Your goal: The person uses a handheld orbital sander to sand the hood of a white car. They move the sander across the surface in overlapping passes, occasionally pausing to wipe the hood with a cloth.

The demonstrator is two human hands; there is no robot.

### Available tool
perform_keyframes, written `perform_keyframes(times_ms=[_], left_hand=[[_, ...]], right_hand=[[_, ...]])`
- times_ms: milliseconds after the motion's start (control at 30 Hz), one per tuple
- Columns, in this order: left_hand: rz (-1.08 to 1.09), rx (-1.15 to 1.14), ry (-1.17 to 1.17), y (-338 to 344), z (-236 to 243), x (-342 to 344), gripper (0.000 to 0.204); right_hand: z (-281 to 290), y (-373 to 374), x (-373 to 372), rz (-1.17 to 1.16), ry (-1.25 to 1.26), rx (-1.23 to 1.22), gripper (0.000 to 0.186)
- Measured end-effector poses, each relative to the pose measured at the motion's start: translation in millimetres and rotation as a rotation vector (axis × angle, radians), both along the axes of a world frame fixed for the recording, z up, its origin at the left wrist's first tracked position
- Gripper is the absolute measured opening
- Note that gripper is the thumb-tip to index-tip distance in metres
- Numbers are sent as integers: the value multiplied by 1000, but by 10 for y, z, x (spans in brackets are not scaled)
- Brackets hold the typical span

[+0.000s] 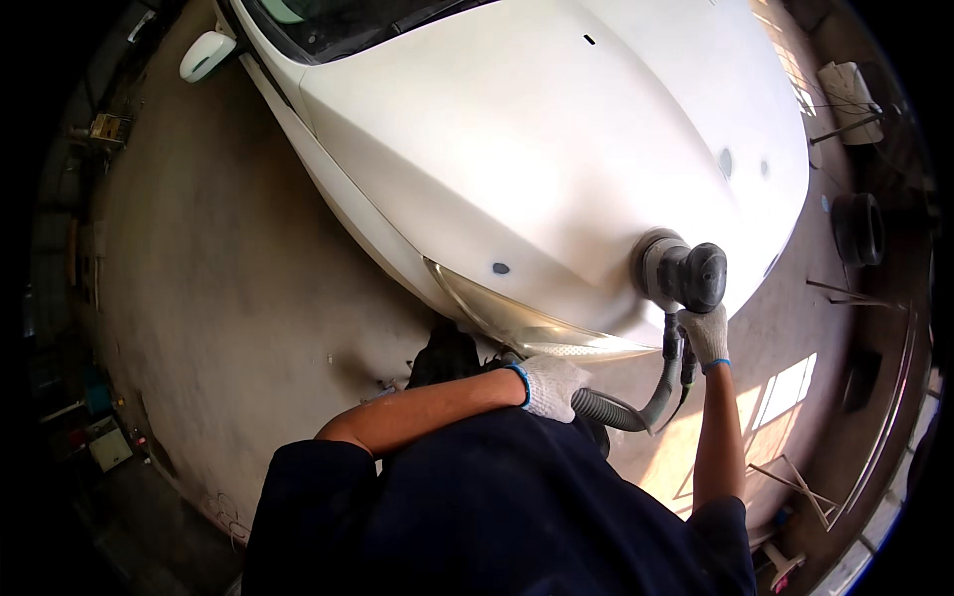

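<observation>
My right hand point(705, 336), in a white knit glove with a blue cuff, grips an orbital sander point(681, 270) by its body. The sander's round pad rests on the front of a white car hood point(556, 149). A grey ribbed hose point(661, 392) runs down from the tool and curves left across my body. My left hand point(553, 387), gloved the same way, is closed round that hose at my waist. Dark grey patches mark the paint, one patch point(501, 268) above the headlight point(527, 323) and others near the hood's far right.
The car's side mirror point(207, 57) juts out at the upper left. Along the right wall are a black tire point(858, 229), metal stands point(800, 489) and rails. Boxes and clutter point(107, 444) line the left side. Sunlight falls on the floor point(775, 397) at right.
</observation>
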State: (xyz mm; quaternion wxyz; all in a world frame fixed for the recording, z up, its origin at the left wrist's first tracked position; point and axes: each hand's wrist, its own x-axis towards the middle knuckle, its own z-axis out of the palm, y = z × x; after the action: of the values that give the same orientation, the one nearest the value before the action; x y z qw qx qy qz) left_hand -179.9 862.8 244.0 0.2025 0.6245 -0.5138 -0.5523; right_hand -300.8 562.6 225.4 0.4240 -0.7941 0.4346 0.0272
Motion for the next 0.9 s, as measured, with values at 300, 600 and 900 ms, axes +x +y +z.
perform_keyframes(times_ms=[300, 600, 900], left_hand=[[72, 6, 38, 458, 75, 505, 38], [427, -146, 98, 1868, -484, 1646, 27], [620, -205, 309, 2556, -507, 2340, 25]], right_hand=[[627, 784, 1763, 382, -95, -141, 40], [977, 2198, 4407, 617, 4, -221, 35], [1308, 3406, 5839, 801, 53, -287, 25]])
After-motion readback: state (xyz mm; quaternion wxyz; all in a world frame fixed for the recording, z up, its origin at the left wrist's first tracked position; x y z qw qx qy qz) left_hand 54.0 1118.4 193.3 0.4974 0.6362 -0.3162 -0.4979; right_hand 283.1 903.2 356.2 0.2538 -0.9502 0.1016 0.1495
